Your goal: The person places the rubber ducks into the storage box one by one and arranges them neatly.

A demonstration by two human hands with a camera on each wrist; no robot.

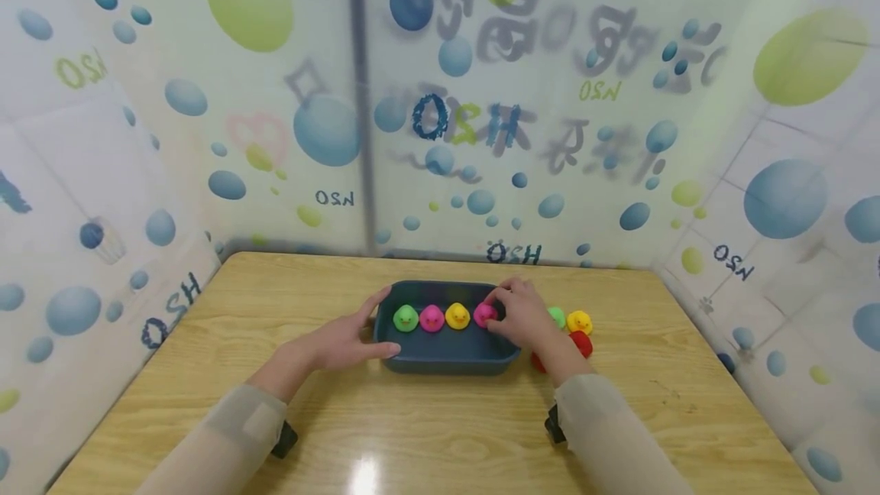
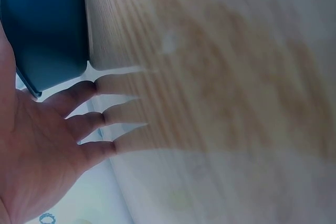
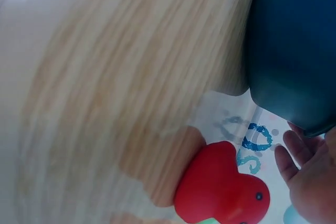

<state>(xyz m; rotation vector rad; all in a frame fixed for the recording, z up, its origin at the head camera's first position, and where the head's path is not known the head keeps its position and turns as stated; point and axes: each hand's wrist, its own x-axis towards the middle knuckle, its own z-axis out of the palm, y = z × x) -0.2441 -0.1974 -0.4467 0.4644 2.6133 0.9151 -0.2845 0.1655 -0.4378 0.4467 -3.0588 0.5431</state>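
A dark blue tray sits on the wooden table. In it stands a row of toy ducks: a green duck, a pink duck, a yellow duck and, rightmost, a second pink duck. My right hand reaches over the tray's right rim and pinches that rightmost pink duck between thumb and fingers. With fingers spread and fairly straight, my left hand touches the tray's left end, its thumb at the near left corner. The left wrist view shows the left palm beside the tray wall.
Right of the tray, partly behind my right wrist, lie a green duck, a yellow duck, a red duck and another red one. One red duck looms in the right wrist view. A bubble-patterned curtain hangs behind the table.
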